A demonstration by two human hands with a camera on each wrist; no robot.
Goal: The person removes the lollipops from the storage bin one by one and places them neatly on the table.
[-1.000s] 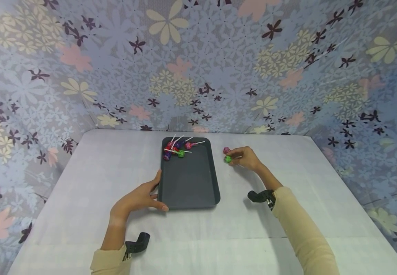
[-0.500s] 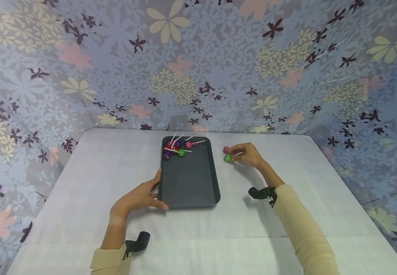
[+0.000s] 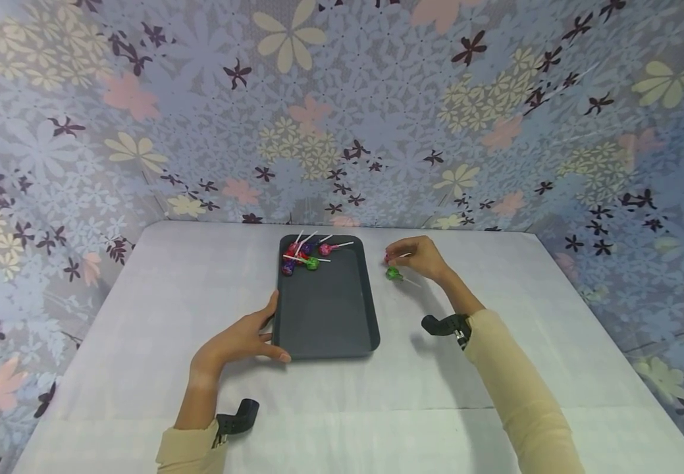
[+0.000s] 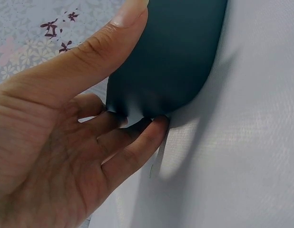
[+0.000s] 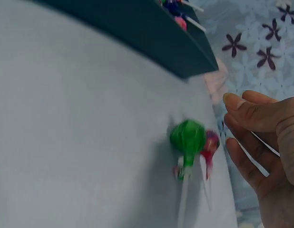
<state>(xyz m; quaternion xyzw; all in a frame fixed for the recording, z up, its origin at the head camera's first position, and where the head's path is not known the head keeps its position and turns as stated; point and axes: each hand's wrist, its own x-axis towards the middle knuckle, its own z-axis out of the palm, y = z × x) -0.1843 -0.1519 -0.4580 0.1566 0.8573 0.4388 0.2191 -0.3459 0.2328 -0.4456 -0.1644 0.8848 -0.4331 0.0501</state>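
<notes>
My left hand [image 3: 237, 339] holds the near left part of a dark grey tray [image 3: 324, 309], its thumb at the near corner. In the left wrist view, the fingers [image 4: 137, 147] curl in at the tray's lower edge. To the right of the tray, my right hand [image 3: 421, 260] hovers at a pink lollipop [image 3: 387, 259], thumb and forefinger apart around it in the head view. Just nearer lies a green lollipop [image 3: 393, 272], stick pointing right. From the right wrist, a gap shows between the fingertips [image 5: 231, 100] and both lollipops.
Several wrapped lollipops [image 3: 299, 255], red, purple, pink and green, lie bunched in the tray's far left corner. White cloth [image 3: 330, 415] covers the table. A floral backdrop [image 3: 342, 118] rises behind its far edge and along both sides.
My right hand has moved off the green lollipop, a little farther from me, to the pink one. The green lollipop's stick now shows uncovered. My left hand and the tray stay put.
</notes>
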